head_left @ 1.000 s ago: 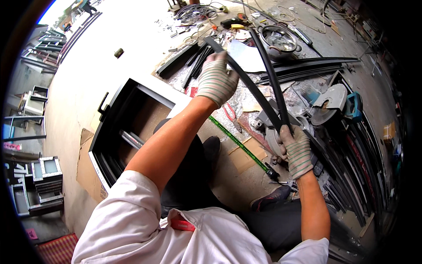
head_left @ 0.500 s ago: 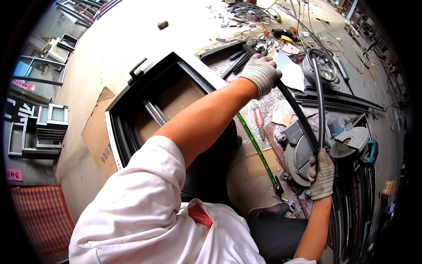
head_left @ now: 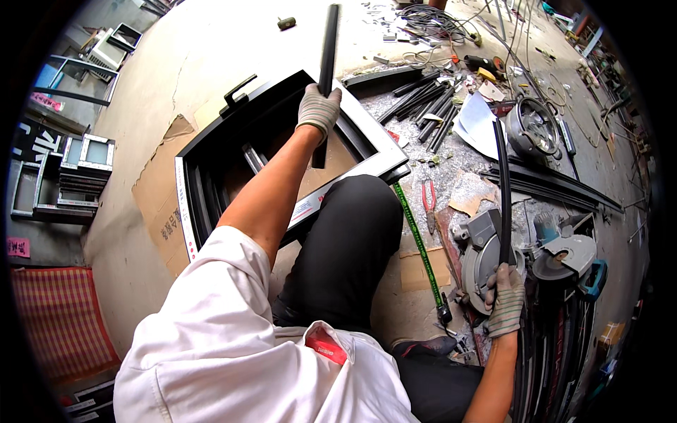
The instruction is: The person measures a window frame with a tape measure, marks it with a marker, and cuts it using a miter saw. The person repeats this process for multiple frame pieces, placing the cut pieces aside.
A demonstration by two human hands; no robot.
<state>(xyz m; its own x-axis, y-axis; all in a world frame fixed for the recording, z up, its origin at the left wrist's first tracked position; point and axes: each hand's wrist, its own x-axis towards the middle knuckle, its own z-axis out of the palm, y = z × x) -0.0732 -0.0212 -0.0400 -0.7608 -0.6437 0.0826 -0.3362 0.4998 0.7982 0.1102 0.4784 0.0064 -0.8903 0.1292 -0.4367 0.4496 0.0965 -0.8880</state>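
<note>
Gripping a long black strip [head_left: 327,56] with the gloved left hand [head_left: 318,109], fingers wrapped tight, strip upright over the dark window frame [head_left: 211,151] lying on cardboard [head_left: 156,190]. Gloved right hand [head_left: 505,299] is fisted around a second black strip [head_left: 503,176], just beside the circular saw [head_left: 483,257]. Hands well apart. Green tape measure [head_left: 419,243] lies between the knee and saw.

left hand [head_left: 319,109] gripping black bar [head_left: 326,49] — window frame [head_left: 211,162] below

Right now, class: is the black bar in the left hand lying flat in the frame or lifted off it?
Lifted: the gloved left hand grips the black bar mid-length above the window frame.
</note>
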